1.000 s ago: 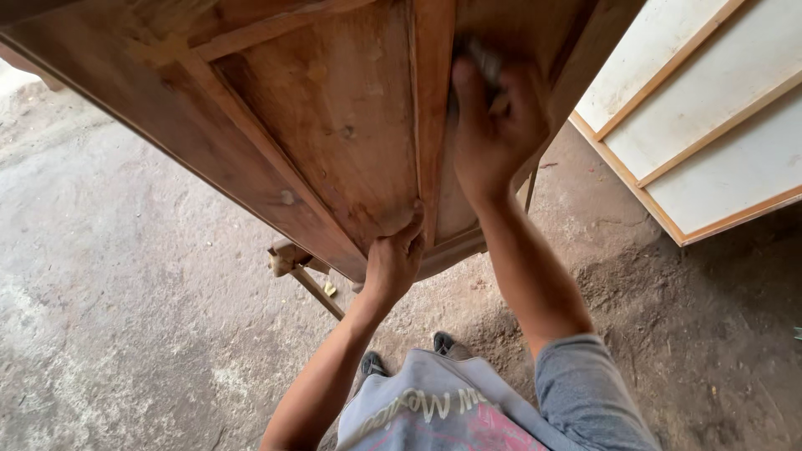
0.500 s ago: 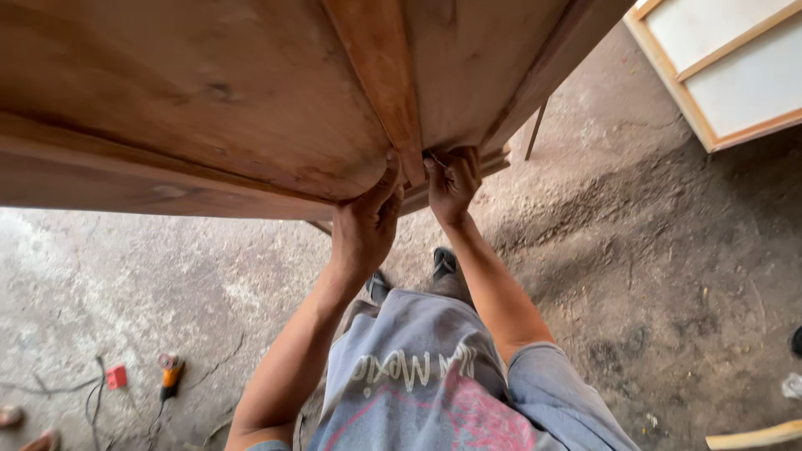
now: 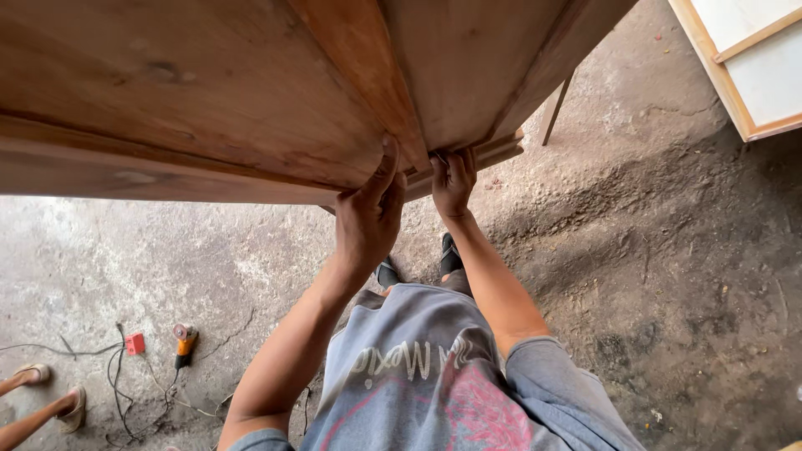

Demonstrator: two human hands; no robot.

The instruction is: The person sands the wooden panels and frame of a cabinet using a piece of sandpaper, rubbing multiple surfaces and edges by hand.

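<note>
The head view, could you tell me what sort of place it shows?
Probably a woodworking shop: a large wooden panel held by both hands, a corded power tool on the rough concrete floor, and a framed white panel nearby.

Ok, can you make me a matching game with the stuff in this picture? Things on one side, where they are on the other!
Things:
1. left hand
2. right hand
3. orange power tool
4. white framed panel

Places:
A. top right corner, on the floor
B. lower left, on the concrete beside black cables
C. fingers hooked over the near edge of the wooden panel
D. pressed flat against the underside of the wooden panel

Pairs: 1-D, 2-C, 3-B, 4-A
</note>
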